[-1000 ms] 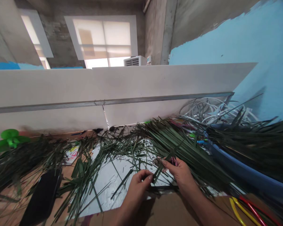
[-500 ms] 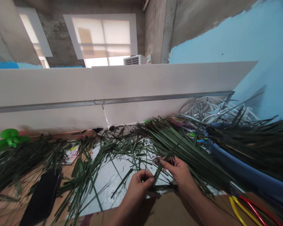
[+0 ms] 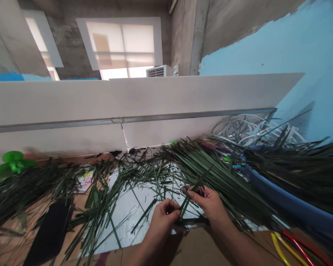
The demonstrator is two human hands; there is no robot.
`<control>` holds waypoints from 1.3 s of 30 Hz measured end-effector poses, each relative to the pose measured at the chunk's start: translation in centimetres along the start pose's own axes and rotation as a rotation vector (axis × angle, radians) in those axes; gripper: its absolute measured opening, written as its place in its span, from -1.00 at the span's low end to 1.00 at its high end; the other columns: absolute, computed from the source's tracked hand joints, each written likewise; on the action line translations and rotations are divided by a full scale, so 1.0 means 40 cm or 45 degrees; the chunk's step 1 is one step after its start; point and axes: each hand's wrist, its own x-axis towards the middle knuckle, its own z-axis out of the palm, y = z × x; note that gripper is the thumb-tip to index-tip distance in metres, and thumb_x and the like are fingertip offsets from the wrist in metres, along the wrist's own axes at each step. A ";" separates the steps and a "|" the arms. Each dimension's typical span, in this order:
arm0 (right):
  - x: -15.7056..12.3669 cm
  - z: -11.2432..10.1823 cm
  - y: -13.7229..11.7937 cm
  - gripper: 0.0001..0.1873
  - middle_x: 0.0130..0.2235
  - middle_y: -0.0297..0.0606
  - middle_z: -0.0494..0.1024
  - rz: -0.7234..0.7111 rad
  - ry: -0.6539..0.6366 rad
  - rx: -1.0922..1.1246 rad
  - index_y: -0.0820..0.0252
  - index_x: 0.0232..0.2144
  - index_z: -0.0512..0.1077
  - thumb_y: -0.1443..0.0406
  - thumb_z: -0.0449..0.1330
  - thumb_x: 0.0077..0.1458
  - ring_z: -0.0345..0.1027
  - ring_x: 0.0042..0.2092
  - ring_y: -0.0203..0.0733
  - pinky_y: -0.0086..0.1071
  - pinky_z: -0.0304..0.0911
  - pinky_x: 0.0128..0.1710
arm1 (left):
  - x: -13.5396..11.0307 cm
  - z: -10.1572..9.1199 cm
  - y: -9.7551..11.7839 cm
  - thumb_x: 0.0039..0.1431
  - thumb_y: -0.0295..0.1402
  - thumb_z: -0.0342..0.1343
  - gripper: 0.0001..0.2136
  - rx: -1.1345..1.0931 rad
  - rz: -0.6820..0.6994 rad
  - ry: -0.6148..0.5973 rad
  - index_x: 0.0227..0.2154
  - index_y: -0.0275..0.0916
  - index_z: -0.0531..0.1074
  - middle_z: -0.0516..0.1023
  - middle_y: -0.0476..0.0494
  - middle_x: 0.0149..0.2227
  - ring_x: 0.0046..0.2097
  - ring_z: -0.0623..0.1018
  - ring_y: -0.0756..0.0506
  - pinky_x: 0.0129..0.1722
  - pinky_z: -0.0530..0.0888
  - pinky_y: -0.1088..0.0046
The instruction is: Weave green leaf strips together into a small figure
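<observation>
Between my two hands runs a folded green leaf strip [image 3: 184, 204], its pointed end sticking up past my right hand. My right hand [image 3: 211, 204] pinches it between thumb and fingers, and a small dark purplish thing shows at those fingers, too small to name. My left hand [image 3: 163, 218] is closed in a pinch at the strip's lower end, thumb against forefinger. Another leaf strip [image 3: 194, 221] lies crosswise just below the hands. Beyond my right hand spreads a thick bundle of long green leaves [image 3: 208, 166].
Cut leaf pieces [image 3: 105, 207] litter the white sheet [image 3: 127, 207]. A black phone-like slab [image 3: 50, 232] lies at left, near a green flower-shaped object [image 3: 13, 162]. At right stand a blue tub [image 3: 288, 197] of leaves and yellow- and red-handled tools [image 3: 291, 247]. White coiled strips [image 3: 246, 127] sit behind.
Hardly anything differs. Both hands keep the same pinch on the leaf strip, and the whole view has shifted very slightly.
</observation>
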 end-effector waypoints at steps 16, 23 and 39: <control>-0.028 0.035 0.056 -0.67 -0.52 -0.39 0.45 -0.022 -0.202 -0.117 0.20 -0.53 0.47 0.06 0.39 -0.08 0.26 -0.42 -0.22 -0.37 0.17 -0.36 | -0.018 0.023 0.031 -0.15 -0.28 0.29 -0.80 0.165 0.112 0.096 -0.64 -0.19 0.36 0.35 0.01 -0.60 -0.48 0.32 -0.04 -0.42 0.25 0.42; -0.025 0.032 0.050 -0.68 -0.43 -0.33 0.53 -0.026 -0.152 -0.065 0.19 -0.46 0.49 0.05 0.38 -0.07 0.35 -0.31 -0.11 -0.30 0.24 -0.22 | -0.015 0.019 0.019 -0.13 -0.28 0.28 -0.79 0.139 0.062 0.015 -0.63 -0.19 0.35 0.35 0.01 -0.61 -0.50 0.31 -0.03 -0.45 0.23 0.44; -0.020 0.032 0.033 -0.63 -0.43 -0.32 0.54 0.030 -0.240 -0.015 0.19 -0.43 0.50 0.02 0.40 -0.10 0.36 -0.31 -0.12 -0.30 0.24 -0.22 | -0.009 0.010 0.001 -0.10 -0.16 0.33 -0.73 0.055 0.052 -0.027 -0.56 -0.23 0.42 0.37 0.00 -0.54 -0.45 0.32 -0.03 -0.41 0.25 0.45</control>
